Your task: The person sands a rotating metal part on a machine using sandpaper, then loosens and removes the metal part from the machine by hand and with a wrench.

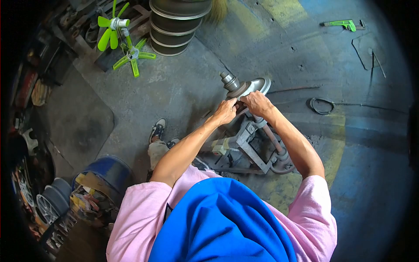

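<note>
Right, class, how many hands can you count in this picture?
2. The left hand is at the near side of the shiny metal piece; the right hand is just right of it. Some fingertips are hidden; no other hands show.

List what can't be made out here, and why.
All in the head view:
1. Fingertip contact of the left hand and right hand at the metal disc: hidden by the hands themselves.
2. Top of the stack of wheel rims: cut off by the upper edge.
3. Second shoe: mostly hidden by the left forearm.
4. Far-left clutter: partly lost in the dark lens border.
</note>
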Tool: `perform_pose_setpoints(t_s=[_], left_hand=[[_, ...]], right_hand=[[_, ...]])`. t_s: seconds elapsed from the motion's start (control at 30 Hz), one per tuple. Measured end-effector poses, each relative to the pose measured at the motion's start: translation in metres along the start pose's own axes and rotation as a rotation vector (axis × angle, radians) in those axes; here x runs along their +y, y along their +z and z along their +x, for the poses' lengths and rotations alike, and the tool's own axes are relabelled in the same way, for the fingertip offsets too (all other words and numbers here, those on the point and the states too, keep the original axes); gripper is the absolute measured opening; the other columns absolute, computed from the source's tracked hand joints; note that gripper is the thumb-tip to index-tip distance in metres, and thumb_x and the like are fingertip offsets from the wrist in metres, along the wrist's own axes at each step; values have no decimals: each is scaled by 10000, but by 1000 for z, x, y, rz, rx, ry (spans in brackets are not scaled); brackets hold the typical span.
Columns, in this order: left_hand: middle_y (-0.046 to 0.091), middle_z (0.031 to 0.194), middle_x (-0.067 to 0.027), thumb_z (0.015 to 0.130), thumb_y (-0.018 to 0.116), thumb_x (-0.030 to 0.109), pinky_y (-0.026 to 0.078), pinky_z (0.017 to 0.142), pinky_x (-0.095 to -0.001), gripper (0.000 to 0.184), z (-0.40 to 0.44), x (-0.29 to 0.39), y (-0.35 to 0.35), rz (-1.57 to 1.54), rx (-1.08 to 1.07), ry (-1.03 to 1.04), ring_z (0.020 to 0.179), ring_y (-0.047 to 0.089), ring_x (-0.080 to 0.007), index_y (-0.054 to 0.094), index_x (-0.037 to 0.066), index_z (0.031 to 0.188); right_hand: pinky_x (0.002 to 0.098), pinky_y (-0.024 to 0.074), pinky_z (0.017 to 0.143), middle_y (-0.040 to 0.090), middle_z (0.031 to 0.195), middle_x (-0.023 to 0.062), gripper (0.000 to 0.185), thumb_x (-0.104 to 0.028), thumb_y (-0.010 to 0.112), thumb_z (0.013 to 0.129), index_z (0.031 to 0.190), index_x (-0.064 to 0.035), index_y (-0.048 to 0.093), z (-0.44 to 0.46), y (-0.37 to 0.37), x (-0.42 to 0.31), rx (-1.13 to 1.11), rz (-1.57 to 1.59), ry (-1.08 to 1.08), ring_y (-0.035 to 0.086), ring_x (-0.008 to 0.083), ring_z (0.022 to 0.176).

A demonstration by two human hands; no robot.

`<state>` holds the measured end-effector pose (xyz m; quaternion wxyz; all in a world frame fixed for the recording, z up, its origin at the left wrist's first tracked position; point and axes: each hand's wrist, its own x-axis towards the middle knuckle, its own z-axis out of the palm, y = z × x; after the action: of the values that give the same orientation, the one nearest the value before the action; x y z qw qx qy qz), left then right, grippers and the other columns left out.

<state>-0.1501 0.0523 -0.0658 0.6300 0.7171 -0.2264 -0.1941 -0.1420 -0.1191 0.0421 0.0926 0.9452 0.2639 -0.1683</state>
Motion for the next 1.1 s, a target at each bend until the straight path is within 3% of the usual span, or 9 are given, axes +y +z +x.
perform_pose_setpoints(t_s=[0.2,0.27,0.4,0.53,0.63,0.73,1.1], left_hand=[[682,1033,-314,957,526,58,509,824,-529,194,4,-5,7,-15,-19,26,1031,641,-503,588,-37,1114],[687,1017,-310,962,518,55,512,813,-529,190,3,1,5,-11,-52,-27,1017,652,-494,588,-36,1114],[682,961,-315,966,519,53,516,778,-525,187,3,0,14,9,-13,30,970,661,-496,601,-24,1116],[677,922,-314,970,528,59,516,748,-531,169,6,11,13,21,9,68,923,660,-508,610,-13,1099],[674,888,-308,981,534,82,510,712,-543,146,9,20,13,122,-16,61,869,660,-512,603,-8,1072],[672,860,-291,984,538,100,503,682,-554,130,11,28,15,146,-28,134,825,658,-504,587,-1,1052],[654,812,-294,984,524,98,503,659,-553,128,10,29,12,232,-71,172,799,654,-499,557,-16,1032]], right_hand=[[425,563,604,662,667,181,79,-89,639,900,865,-30,677,-7,-7,-7,-5,3,58,710,347,652],[416,577,645,692,712,148,109,-99,619,860,926,-72,702,-11,-9,-7,-15,-45,58,717,320,680],[441,595,677,704,742,162,186,-67,602,862,1020,-65,700,-21,-14,-8,6,-25,80,732,336,724],[457,579,661,704,768,179,196,-28,592,849,1015,-40,695,-29,-19,-5,6,13,117,716,363,714],[446,593,697,719,802,171,206,-69,599,875,1051,-59,703,-39,-21,-4,15,32,146,732,348,765],[444,584,779,725,943,168,212,-57,584,880,1061,-32,691,-52,-19,-9,142,103,181,722,344,892],[455,572,821,707,964,180,190,-39,570,879,1037,-12,671,-57,-2,-14,244,123,200,700,361,980]])
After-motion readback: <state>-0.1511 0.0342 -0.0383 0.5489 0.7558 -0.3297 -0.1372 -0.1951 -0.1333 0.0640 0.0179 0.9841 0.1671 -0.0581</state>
